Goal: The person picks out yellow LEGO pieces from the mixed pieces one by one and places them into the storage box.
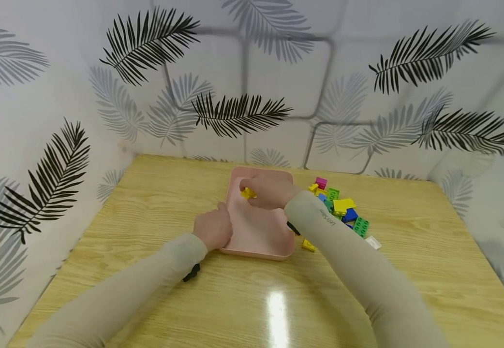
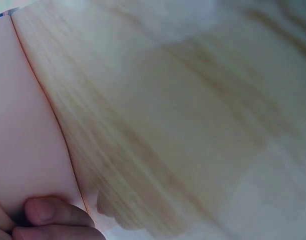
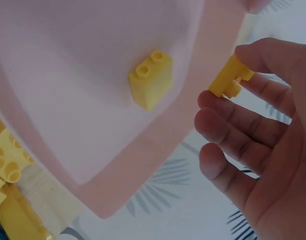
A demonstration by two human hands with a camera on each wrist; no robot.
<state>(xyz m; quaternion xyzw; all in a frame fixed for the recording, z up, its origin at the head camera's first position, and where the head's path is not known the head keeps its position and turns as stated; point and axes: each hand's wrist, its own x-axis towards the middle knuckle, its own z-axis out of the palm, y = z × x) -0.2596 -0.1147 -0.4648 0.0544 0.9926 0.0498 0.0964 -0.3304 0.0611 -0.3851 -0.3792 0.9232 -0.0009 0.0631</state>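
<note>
A pink tray (image 1: 258,232) lies on the table. My left hand (image 1: 213,227) grips its left side; in the left wrist view curled fingers (image 2: 55,212) lie against the tray's pink wall (image 2: 30,115). Over the far part of the tray, my right hand (image 1: 271,191) pinches a small yellow toy brick (image 3: 228,77) between thumb and fingertips, its studs turned toward the palm. Inside the tray, below that hand, stands another yellow brick (image 3: 151,82) with two studs on top.
To the right of the tray is a loose pile of toy bricks, among them a green brick (image 1: 361,226), a pink brick (image 1: 320,182) and a white piece (image 1: 373,242). One yellow brick (image 1: 308,245) lies close beside the tray. A leaf-patterned wall (image 1: 269,140) stands behind the table.
</note>
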